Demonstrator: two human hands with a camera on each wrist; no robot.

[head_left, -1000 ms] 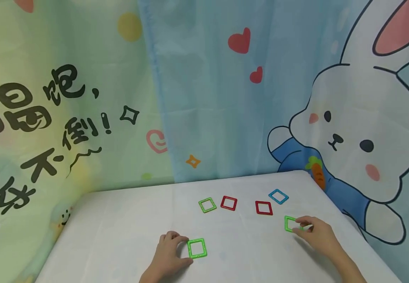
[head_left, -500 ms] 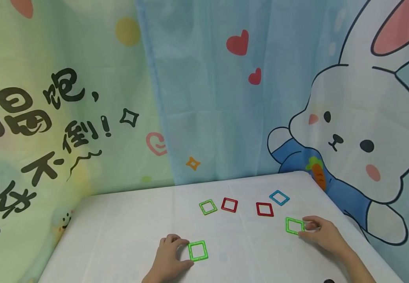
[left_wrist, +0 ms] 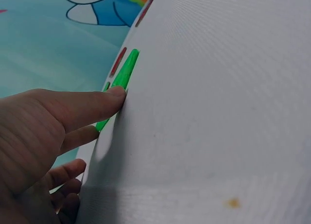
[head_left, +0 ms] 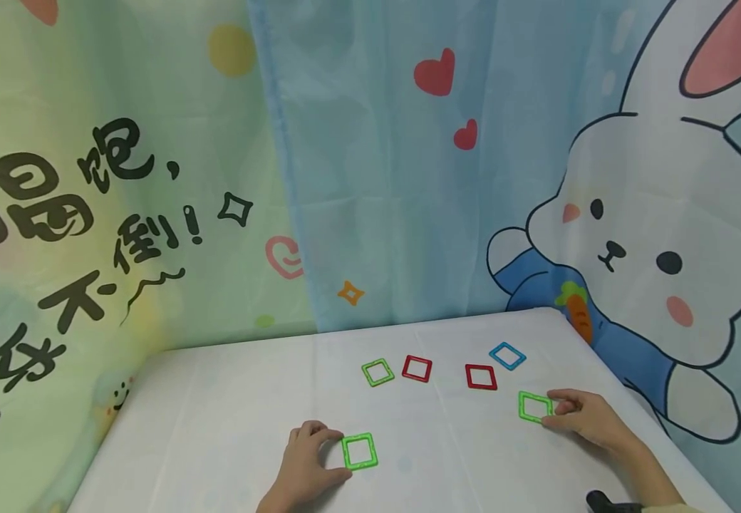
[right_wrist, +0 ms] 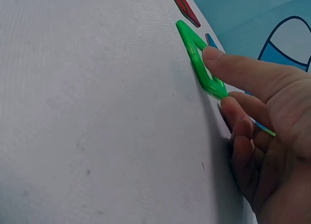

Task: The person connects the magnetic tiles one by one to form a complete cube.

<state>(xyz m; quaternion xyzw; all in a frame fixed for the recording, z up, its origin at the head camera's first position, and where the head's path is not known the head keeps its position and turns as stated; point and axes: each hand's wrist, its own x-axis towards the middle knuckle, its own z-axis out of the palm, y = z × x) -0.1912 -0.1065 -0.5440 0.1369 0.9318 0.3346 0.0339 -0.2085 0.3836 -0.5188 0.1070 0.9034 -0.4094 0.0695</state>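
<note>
At the front of the table, my left hand holds a bright green square frame by its left side, thumb at the near corner and index finger at the far one. The left wrist view has the thumb over the green edge. Farther right, my right hand pinches a second green square frame at its right edge. In the right wrist view its thumb lies at the inner edge of this green frame, with the other fingers curled beneath.
Behind the hands lie another green square, a red square, a second red square and a blue square on the white tabletop. A printed curtain hangs along the back edge. A black object shows beside the right sleeve.
My right fingers have drawn back to the right, from over the green square to its right edge, so more of it shows. The left hand keeps its grip in about the same place.
</note>
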